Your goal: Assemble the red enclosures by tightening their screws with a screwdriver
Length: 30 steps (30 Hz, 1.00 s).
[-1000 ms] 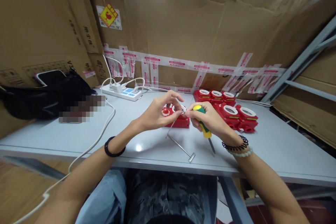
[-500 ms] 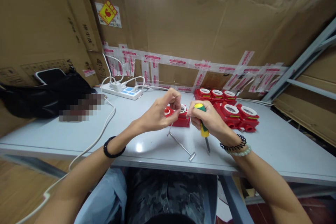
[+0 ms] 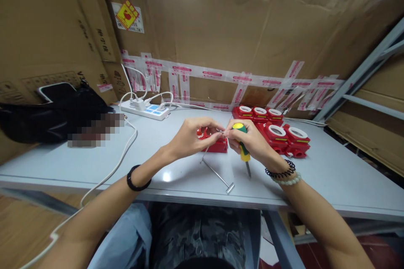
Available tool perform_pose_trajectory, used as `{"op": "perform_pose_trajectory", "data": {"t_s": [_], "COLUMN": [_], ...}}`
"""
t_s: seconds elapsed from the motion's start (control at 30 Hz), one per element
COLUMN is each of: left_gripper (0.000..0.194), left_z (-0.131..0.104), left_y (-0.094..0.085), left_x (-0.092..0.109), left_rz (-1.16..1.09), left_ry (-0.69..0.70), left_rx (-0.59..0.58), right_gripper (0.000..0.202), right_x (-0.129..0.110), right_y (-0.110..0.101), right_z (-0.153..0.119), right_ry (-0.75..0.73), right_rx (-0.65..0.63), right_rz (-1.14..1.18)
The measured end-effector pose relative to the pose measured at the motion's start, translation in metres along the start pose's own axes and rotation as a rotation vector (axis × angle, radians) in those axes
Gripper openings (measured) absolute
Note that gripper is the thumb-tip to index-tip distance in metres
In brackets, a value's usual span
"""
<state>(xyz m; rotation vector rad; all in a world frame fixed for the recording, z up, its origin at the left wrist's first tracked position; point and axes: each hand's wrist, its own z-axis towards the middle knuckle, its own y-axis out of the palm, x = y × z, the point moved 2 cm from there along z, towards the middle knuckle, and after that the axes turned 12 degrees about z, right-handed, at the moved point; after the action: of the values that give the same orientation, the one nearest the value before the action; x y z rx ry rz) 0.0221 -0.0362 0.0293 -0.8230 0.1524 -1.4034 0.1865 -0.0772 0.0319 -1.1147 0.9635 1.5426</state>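
left hand [image 3: 189, 138] pinches a tiny part, too small to tell | right hand [image 3: 249, 141] grips screwdriver [image 3: 242, 148] | risk: part slips, bounces off table [image 3: 331, 176]

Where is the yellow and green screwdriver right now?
The yellow and green screwdriver sits in the right hand near the table's middle, tip down, just right of the small red plastic box.

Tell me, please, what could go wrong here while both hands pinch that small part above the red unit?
The small part pinched between the left hand and right hand is tiny; it may slip and drop onto the grey table or behind the red unit. The right hand also grips the screwdriver with its tip pointing down towards the person, so a slip might jab. The loose metal rod lies near the table edge and could get knocked off.
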Motion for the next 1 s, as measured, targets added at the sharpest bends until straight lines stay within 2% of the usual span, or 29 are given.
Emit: {"op": "perform_pose_trajectory", "data": {"t_s": [0.3, 0.6, 0.8, 1.0], "left_gripper": [0.009, 0.009, 0.009, 0.007], "left_z": [0.003, 0.003, 0.003, 0.002], "left_y": [-0.003, -0.006, -0.003, 0.000], "left_x": [0.001, 0.005, -0.001, -0.004], "left_rz": [0.105, 0.114, 0.081, 0.074], "left_ry": [0.036, 0.056, 0.012, 0.010], "left_rx": [0.042, 0.047, 0.000, 0.031], "right_gripper": [0.013, 0.012, 0.012, 0.015], "right_x": [-0.004, -0.004, -0.007, -0.005], "right_y": [0.005, 0.009, 0.005, -0.002], "right_z": [-0.002, -0.003, -0.002, 0.000], "right_ry": [-0.045, -0.066, -0.058, -0.010], "right_rx": [0.063, 0.067, 0.071, 0.126], "right_rz": [-0.025, -0.014, -0.135, -0.180]}}
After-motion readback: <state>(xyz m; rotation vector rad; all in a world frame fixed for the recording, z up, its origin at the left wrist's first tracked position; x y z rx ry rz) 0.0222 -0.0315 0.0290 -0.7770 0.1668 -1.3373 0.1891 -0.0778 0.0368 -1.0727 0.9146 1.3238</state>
